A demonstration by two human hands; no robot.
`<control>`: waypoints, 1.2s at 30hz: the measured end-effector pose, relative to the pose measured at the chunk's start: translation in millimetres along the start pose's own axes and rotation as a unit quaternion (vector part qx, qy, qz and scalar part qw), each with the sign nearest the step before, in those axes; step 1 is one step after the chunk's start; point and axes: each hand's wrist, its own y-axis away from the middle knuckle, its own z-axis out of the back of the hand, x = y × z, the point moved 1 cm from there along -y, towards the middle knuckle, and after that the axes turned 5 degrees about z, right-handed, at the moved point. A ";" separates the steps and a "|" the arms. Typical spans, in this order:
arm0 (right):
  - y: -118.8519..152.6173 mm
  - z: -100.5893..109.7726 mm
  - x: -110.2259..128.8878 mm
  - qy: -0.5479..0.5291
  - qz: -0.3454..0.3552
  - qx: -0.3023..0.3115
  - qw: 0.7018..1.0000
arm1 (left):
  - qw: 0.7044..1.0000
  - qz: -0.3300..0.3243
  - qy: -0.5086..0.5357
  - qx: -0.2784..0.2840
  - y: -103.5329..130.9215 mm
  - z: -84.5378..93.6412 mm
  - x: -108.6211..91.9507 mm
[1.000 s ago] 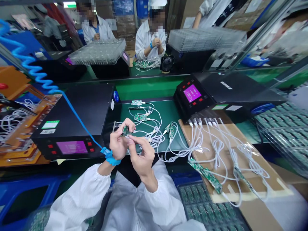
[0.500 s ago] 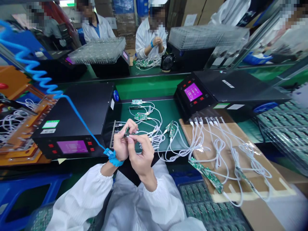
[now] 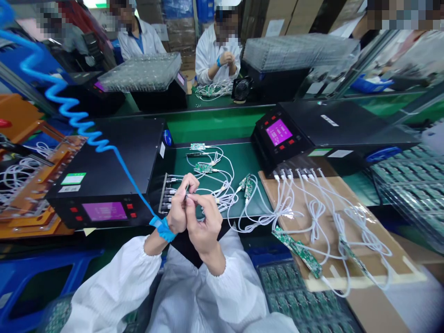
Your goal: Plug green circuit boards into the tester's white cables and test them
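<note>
My left hand [image 3: 178,210], with a blue wrist strap [image 3: 162,228] at its wrist, is closed on a small green circuit board [image 3: 187,189] turned nearly edge-on. My right hand [image 3: 204,225] is pinched at the board's lower end, thumb against forefinger; what lies between those fingertips is hidden. Both hands meet above the table's front edge. Beyond them, several circuit boards [image 3: 203,168] with white cables [image 3: 225,196] lie on the green mat [image 3: 239,157]. Beside my left hand is a row of plugged-in connectors [image 3: 169,192].
Black test boxes with purple screens stand left [image 3: 118,162] and right [image 3: 333,122]. A blue coiled cord [image 3: 78,118] runs to my wrist. Cabled boards [image 3: 301,254] lie on a cardboard sheet [image 3: 378,222]. Board trays [image 3: 294,286] sit below and right. Co-workers sit opposite.
The circuit board between my hands has turned from showing its green face to nearly edge-on. My left fingers have shifted slightly, and the blue coiled cord has swung right and down.
</note>
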 end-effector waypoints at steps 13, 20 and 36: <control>-16.8 -6.2 -14.7 -0.047 0.023 0.077 0.996 | 0.977 -0.035 -0.182 -0.109 13.5 13.6 -30.9; -24.7 -37.5 -51.2 0.097 -0.069 0.214 0.970 | 0.841 -0.024 -0.510 -0.178 82.6 36.8 -62.1; -11.9 -52.7 -78.1 0.227 -0.068 0.332 0.913 | 0.728 0.074 -0.665 -0.152 120.5 42.4 -37.0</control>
